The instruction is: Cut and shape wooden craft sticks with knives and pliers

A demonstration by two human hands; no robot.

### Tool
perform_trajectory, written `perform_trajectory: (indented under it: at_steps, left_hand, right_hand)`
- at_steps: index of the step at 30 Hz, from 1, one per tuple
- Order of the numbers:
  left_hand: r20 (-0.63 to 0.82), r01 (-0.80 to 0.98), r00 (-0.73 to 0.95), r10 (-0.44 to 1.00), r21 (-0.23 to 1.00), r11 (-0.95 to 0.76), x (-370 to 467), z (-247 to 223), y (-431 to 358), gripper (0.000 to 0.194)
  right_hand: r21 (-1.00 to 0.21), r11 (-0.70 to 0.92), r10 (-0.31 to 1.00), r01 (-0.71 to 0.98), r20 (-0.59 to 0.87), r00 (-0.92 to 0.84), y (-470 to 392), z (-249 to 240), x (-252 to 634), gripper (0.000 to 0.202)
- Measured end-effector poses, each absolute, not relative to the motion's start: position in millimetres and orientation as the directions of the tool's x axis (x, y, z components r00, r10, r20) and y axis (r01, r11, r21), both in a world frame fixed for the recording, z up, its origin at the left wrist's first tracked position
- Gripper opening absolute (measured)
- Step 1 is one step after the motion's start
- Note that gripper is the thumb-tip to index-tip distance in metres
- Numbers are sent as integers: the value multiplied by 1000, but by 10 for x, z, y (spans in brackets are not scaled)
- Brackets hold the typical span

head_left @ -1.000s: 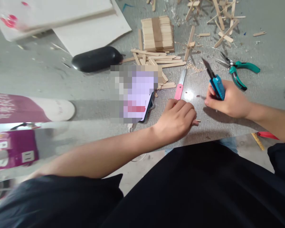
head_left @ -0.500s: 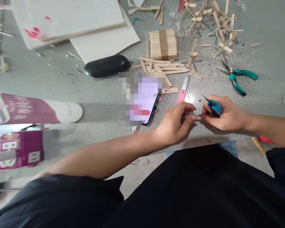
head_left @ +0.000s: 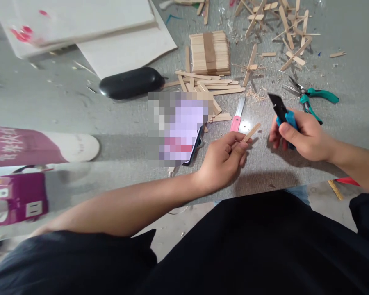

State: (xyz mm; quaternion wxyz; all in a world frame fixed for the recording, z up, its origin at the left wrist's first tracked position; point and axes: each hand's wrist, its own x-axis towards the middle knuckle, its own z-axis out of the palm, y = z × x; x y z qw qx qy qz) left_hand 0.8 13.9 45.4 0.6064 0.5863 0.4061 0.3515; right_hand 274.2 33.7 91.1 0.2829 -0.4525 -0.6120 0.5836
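Observation:
Between thumb and fingers, my left hand (head_left: 223, 162) pinches a wooden craft stick (head_left: 251, 133), whose free end points up and to the right. My right hand (head_left: 309, 133) is wrapped round a blue utility knife (head_left: 290, 119), its dark blade tilted up and to the left, apart from the stick. Just beyond my left fingers lies a pink-handled knife (head_left: 236, 122) with a silver blade. Green-handled pliers (head_left: 304, 96) rest open on the table beyond my right hand. A lit phone (head_left: 187, 127), partly blurred out, is left of my left hand.
A banded bundle of craft sticks (head_left: 199, 53) stands beyond loose sticks (head_left: 224, 87). Crossed stick pieces (head_left: 290, 39) cover the far right. A black oblong case (head_left: 132, 83), white boards (head_left: 95, 24), a pink-and-white container (head_left: 43, 143) and a purple box (head_left: 18, 198) are on the left.
My hands have moved apart. The right hand has drawn to the right with the knife, blade now raised; the stick in my left hand has turned upward. The view has shifted slightly.

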Motion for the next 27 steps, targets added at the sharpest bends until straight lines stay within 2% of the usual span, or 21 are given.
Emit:
perform_trajectory:
  at_steps: [5, 9, 14, 20, 23, 27]
  left_hand:
    - [-66, -2, 436, 898, 997, 74, -6, 420, 152, 30]
    - [-77, 78, 434, 898, 996, 48, -37, 406, 134, 26]
    - [-20, 127, 487, 873, 991, -48, -86, 439, 104, 32]
    - [35, 114, 519, 854, 987, -110, -96, 472, 108, 35]
    - [26, 118, 530, 847, 988, -104, -92, 477, 109, 37]
    - [-2, 131, 538, 843, 988, -81, -83, 492, 110, 40]
  right_hand:
    - [-922, -22, 848, 386, -222, -481, 310, 1058, 2733, 56]
    - [-872, -106, 800, 477, -360, -481, 283, 1119, 2729, 25]
    - [-853, 7, 748, 521, -341, -569, 293, 1102, 2689, 14]
    - [-826, 111, 762, 552, -286, -581, 331, 1081, 2599, 34]
    - [-814, 161, 766, 559, -254, -591, 323, 1099, 2553, 34]
    - [-782, 124, 810, 610, -275, -517, 270, 1142, 2503, 32]
